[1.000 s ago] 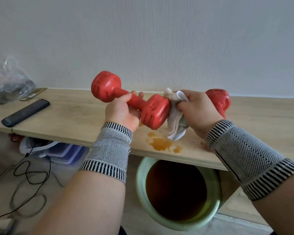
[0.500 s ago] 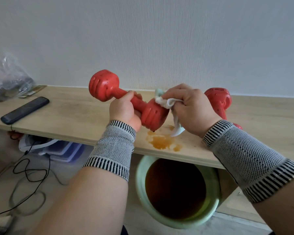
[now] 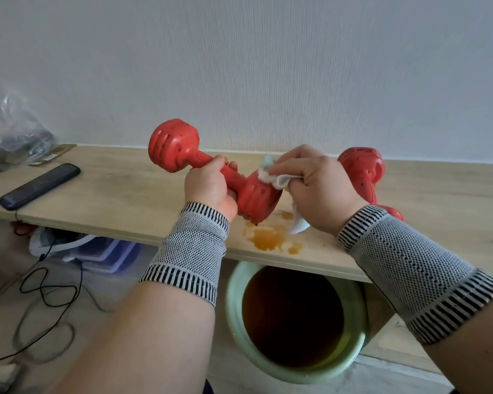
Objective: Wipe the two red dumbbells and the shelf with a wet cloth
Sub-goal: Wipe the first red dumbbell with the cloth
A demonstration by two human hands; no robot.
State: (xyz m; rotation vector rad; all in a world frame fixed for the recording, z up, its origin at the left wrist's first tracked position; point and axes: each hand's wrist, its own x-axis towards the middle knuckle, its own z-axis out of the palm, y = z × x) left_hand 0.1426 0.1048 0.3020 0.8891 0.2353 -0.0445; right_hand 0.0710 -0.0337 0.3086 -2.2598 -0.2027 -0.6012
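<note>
One red dumbbell (image 3: pixel 211 172) is being held up over the shelf (image 3: pixel 120 200) by its handle, which is being gripped by the left hand (image 3: pixel 209 187), fingers curled tight round it. Its near head is being rubbed with the wet cloth (image 3: pixel 276 179), which is being clutched in the right hand (image 3: pixel 319 191). Since a second ago the cloth is being carried from the end face of that head up onto its top, and the dumbbell is being tipped slightly higher; this suggests the near head is being worked round, with the handle and far head probably yet to be done. The second dumbbell (image 3: pixel 363 173) is being left standing on the shelf behind the right hand, apparently untouched. An orange-brown puddle (image 3: pixel 269 237) is lying on the shelf below the raised head, so the shelf is clearly not being wiped yet. A green bucket (image 3: pixel 234 302) of brown water is being kept beneath the shelf edge.
</note>
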